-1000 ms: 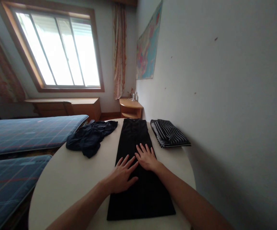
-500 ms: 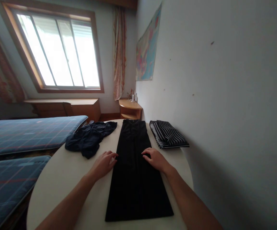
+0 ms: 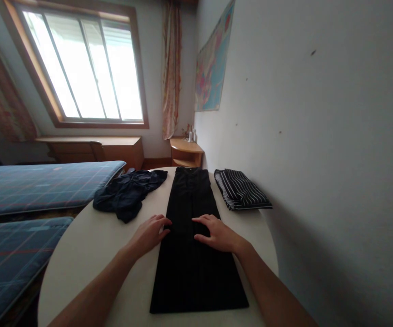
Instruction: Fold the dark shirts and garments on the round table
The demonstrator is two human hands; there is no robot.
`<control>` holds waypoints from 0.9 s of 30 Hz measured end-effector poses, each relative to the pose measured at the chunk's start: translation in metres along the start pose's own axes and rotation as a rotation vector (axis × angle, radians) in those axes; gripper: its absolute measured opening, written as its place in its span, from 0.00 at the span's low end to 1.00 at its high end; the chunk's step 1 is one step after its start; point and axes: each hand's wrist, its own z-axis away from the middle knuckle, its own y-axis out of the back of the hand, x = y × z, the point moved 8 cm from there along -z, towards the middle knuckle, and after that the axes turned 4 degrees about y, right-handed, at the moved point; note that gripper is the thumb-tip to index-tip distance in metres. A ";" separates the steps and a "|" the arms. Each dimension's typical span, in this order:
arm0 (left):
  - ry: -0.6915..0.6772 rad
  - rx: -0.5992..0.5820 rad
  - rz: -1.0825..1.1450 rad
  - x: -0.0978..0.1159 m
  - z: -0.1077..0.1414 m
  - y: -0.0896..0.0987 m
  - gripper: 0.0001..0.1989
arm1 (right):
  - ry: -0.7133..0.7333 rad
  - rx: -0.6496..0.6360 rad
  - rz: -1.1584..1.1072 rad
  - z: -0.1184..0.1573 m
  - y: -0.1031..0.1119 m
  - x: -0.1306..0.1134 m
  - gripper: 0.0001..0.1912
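A pair of black trousers (image 3: pixel 196 277) lies flat and lengthwise on the pale round table (image 3: pixel 77 263), waistband at the far edge and hems toward me. At the trousers' left edge, about halfway along, is my left hand (image 3: pixel 152 234), with thumb and fingers apart and fingertips at the cloth. My right hand (image 3: pixel 218 234) is over the right half of the trousers, its fingers reaching toward the middle and its thumb spread. Neither hand grips the fabric.
A crumpled dark navy garment (image 3: pixel 128 193) sits at the table's far left. Folded black-and-white striped cloth (image 3: pixel 240 188) lies at the far right, close to the white wall (image 3: pixel 336 159). Plaid mattresses (image 3: pixel 46 186) are on the left; a corner shelf (image 3: pixel 186 147) stands behind.
My right hand has shifted left across the trousers toward their middle, and its thumb and fingers have spread. My left hand has moved slightly right. The view has tilted a little.
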 end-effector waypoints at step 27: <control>-0.455 -0.300 0.088 0.096 0.040 -0.013 0.17 | -0.076 0.093 0.163 -0.030 -0.024 0.034 0.27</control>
